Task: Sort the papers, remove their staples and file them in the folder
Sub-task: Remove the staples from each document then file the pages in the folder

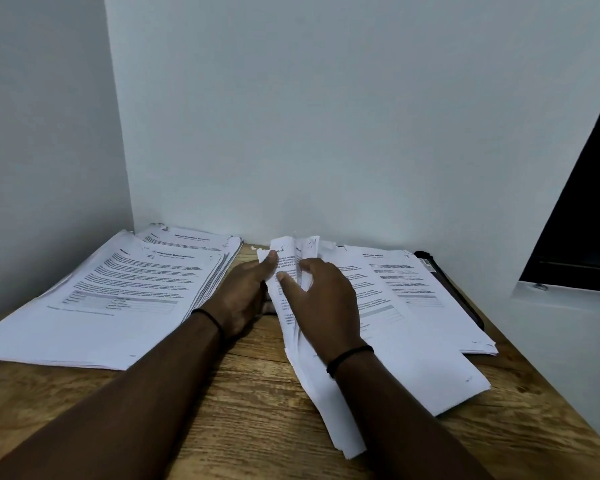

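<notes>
A thin bundle of printed papers [288, 306] stands bent upward in the middle of the wooden table [250, 393]. My left hand [243, 296] pinches its top left corner with thumb and fingers. Beside it, my right hand [326, 303] grips the sheets a little to the right, fingers curled into the pages. A thick stack of papers [118, 292] lies at the left. Another spread of papers [413, 306] lies at the right. A dark folder [444, 278] lies under that right spread, mostly hidden. No staple is clear to see.
Pale walls close the table at the back and left. A white surface [568, 327] adjoins the table's right edge, below a dark opening [582, 220]. Bare wood shows between the two piles and along the front edge.
</notes>
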A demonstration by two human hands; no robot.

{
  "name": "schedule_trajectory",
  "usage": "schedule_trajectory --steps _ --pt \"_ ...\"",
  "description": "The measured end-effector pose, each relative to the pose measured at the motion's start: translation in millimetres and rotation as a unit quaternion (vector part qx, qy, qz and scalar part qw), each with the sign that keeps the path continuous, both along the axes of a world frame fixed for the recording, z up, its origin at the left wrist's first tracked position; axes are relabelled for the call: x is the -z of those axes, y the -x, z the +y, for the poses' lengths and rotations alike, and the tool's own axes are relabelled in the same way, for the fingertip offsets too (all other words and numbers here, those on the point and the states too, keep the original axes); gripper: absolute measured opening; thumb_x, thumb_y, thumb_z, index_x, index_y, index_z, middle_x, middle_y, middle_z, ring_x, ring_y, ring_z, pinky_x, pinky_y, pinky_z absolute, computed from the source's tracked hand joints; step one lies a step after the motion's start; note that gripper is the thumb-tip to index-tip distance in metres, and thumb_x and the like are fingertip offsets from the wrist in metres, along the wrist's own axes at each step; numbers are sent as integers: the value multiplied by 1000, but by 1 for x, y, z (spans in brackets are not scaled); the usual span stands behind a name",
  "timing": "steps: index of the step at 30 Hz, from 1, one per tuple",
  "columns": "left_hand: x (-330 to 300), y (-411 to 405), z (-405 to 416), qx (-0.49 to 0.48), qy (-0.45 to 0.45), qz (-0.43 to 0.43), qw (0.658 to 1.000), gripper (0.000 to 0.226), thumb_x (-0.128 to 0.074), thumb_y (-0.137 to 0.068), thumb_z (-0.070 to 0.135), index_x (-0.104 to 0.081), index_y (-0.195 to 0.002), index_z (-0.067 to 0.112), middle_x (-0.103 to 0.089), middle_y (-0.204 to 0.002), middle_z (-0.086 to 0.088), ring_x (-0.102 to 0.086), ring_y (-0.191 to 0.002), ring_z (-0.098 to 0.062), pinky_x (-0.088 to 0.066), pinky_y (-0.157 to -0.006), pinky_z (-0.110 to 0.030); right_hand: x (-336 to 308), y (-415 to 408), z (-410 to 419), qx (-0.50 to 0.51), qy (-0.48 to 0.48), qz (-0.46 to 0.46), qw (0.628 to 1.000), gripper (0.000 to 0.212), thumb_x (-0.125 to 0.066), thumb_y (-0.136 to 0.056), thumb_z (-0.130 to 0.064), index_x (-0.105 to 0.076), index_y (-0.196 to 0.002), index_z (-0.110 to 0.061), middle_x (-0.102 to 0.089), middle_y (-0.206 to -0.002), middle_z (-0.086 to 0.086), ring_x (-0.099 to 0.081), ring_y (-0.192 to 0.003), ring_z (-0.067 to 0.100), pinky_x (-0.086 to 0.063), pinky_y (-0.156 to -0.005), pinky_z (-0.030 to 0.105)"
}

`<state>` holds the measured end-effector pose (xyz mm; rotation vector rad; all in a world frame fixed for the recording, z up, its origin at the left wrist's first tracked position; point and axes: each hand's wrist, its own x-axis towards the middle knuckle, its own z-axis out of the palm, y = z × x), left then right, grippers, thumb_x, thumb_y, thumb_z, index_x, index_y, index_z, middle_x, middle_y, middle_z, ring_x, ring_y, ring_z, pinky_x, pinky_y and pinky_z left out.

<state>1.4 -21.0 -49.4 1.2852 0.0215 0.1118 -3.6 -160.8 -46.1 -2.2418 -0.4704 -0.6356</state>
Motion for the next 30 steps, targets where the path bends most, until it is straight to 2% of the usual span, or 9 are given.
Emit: schedule_trajectory --steps 4,6,9,12,16,20,23,26,30 --pt "-2 1 -1 5 8 9 1000 36 -47 -104 31 -68 -114 3 -74 -102 -16 -72 -76 -24 -54 -52 -29 -1 -3 -3 40 -34 -19 998 18 -60 -96 -31 -69 -101 -16 -71 -98 0 -64 -96 21 -47 -80 32" --pt "-2 1 -2 0 6 19 1000 37 -44 -106 29 -65 -118 1 -74 -104 -17 -73 -80 -25 -55 -54 -31 -6 -3 -6 62 -90 -37 993 12 -58 -96 -22 -64 -105 -16 -71 -94 4 -65 -90 26 -47 -75 33" --pt "-2 1 -2 0 2 29 1000 41 -39 -107 32 -61 -124 2 -74 -110 -16 -73 -92 -28 -59 -63 -37 -13 3 -11 60 -132 -40 989 32 -53 -96 -15 -51 -127 -25 -69 -92 7 -65 -85 30 -51 -74 37" --pt "-2 1 -1 6 6 25 1000 46 -35 -107 39 -63 -124 7 -75 -107 -12 -74 -90 -25 -60 -67 -38 -12 9 -9 30 -126 -35 991 43 -53 -97 -15 -39 -134 -32 -68 -86 6 -66 -81 29 -52 -72 38" --pt "-5 3 -3 88 17 14 996 64 -32 -98 61 -64 -124 12 -74 -108 -13 -73 -89 -24 -59 -69 -35 -4 6 3 -47 -126 -15 991 42 -58 -96 -16 -45 -134 -28 -71 -87 -3 -68 -82 20 -51 -73 33" --pt "-2 2 -3 121 44 4 992 60 -48 -93 55 -58 -136 15 -67 -127 -15 -65 -116 -30 -56 -92 -43 3 1 8 -71 -134 19 988 27 -71 -90 -16 -63 -115 -24 -73 -79 -8 -67 -80 6 -49 -74 24" --pt "-1 1 -3 115 49 12 992 56 -54 -91 48 -61 -132 12 -68 -124 -16 -67 -107 -27 -59 -86 -40 4 -5 3 -62 -183 50 980 15 -79 -83 -17 -72 -97 -20 -72 -71 -7 -67 -73 3 -51 -71 21" --pt "1 -1 -2 113 59 19 992 49 -50 -97 42 -60 -131 7 -68 -123 -18 -68 -105 -29 -59 -85 -39 3 -7 -2 -60 -192 70 977 5 -79 -84 -20 -78 -88 -17 -73 -73 -8 -66 -73 -1 -44 -64 8" --pt "4 -5 2 92 76 31 992 46 -41 -104 35 -56 -134 5 -68 -123 -19 -69 -105 -30 -60 -82 -42 6 -10 0 -39 -146 62 987 28 -70 -92 -27 -72 -74 -6 -70 -68 4 -64 -71 17 -49 -70 31"
